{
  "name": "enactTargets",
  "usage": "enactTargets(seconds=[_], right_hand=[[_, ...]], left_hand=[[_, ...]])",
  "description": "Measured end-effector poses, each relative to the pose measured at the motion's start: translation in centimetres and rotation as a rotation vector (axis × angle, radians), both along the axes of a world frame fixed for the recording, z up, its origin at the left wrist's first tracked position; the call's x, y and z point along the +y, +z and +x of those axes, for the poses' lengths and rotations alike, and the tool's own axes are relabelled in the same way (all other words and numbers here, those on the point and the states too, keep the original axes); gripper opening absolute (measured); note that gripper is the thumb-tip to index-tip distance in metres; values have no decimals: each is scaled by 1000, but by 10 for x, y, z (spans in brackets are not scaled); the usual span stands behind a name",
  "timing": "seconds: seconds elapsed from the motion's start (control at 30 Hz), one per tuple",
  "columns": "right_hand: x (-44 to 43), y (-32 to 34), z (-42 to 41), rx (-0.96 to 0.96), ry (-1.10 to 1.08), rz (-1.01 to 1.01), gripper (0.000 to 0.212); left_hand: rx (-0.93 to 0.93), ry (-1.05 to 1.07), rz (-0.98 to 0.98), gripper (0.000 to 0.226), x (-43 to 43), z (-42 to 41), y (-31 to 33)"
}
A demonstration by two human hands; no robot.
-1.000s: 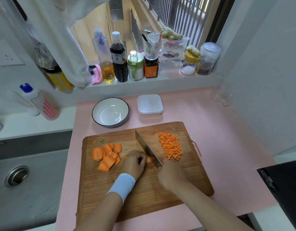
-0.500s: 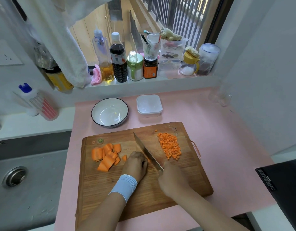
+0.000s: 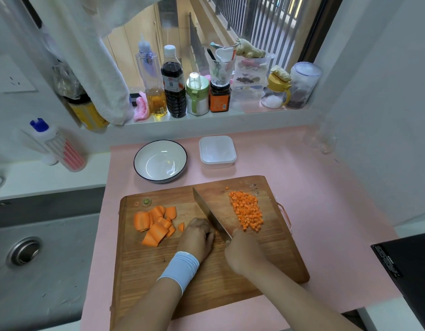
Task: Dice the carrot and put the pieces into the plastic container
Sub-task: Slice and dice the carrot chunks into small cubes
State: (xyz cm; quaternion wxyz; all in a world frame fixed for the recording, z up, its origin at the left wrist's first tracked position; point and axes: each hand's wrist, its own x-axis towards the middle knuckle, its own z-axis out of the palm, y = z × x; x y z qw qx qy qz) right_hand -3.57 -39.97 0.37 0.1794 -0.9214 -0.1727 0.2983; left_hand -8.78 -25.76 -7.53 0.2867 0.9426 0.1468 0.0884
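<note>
On board [image 3: 139, 271], barely a shift: my right hand [image 3: 242, 252] grips knife [image 3: 211, 216], left hand [image 3: 196, 237] curls over carrot piece [image 3: 216, 232]; plastic container [image 3: 233, 149], bowl [image 3: 137, 161] unfilled

Left hand [image 3: 197, 236] and right hand [image 3: 242, 250] both curled.

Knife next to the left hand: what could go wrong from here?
The knife blade runs right against the left hand, whose curled fingers mostly hide the carrot piece being cut; a slip could nick them. The diced carrot pile lies near the cutting board's right edge, so cubes might scatter onto the pink mat.
</note>
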Motion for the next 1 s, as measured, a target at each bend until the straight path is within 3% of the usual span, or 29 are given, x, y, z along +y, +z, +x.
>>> enactTargets(seconds=[0.2,0.7,1.0], right_hand=[[1,1,3,20,-6,14,18],[-18,5,-12,-41,18,34,8],[-18,2,-4,45,13,16,18]], left_hand=[[-54,55,-86,15,2,-5,-1],[-13,15,-4,11,-2,-3,-4],[-54,28,-44,13,1,-4,-6]])
